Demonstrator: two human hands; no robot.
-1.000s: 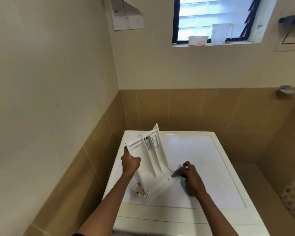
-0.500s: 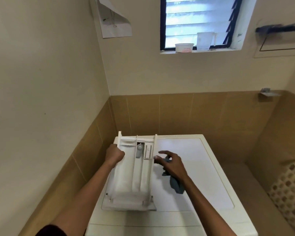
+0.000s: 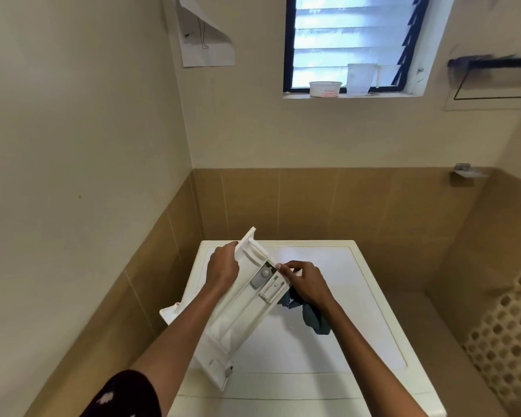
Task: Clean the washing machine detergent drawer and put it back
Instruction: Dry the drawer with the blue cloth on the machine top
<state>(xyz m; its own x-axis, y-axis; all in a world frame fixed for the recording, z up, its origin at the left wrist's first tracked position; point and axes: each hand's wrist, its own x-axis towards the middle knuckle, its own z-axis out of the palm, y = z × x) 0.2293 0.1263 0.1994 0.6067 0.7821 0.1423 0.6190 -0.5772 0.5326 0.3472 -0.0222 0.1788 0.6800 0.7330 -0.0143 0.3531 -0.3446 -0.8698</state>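
Detergent drawer (image 3: pixel 244 314), white plastic, is tilting over the washing machine top (image 3: pixel 343 296), far end raised, near end low by the front edge; whether it is touching the top is unclear. A grey cap (image 3: pixel 263 273) is showing in its far compartment.

Left hand (image 3: pixel 221 267) is gripping the drawer's left wall near the far end, fingers curled out of sight behind it.

Right hand (image 3: pixel 306 281) is pinching the right rim beside the cap, fingers bent.

Dark teal cloth (image 3: pixel 313 319) is hanging from under this hand, partly hidden; its grip cannot be made out.

Patterned sleeve (image 3: pixel 121 395) is being cut off at the bottom edge.

A tub (image 3: pixel 325 88) and a pale cup (image 3: pixel 360 78) are standing on the window sill; the tub's red print is too small to read.
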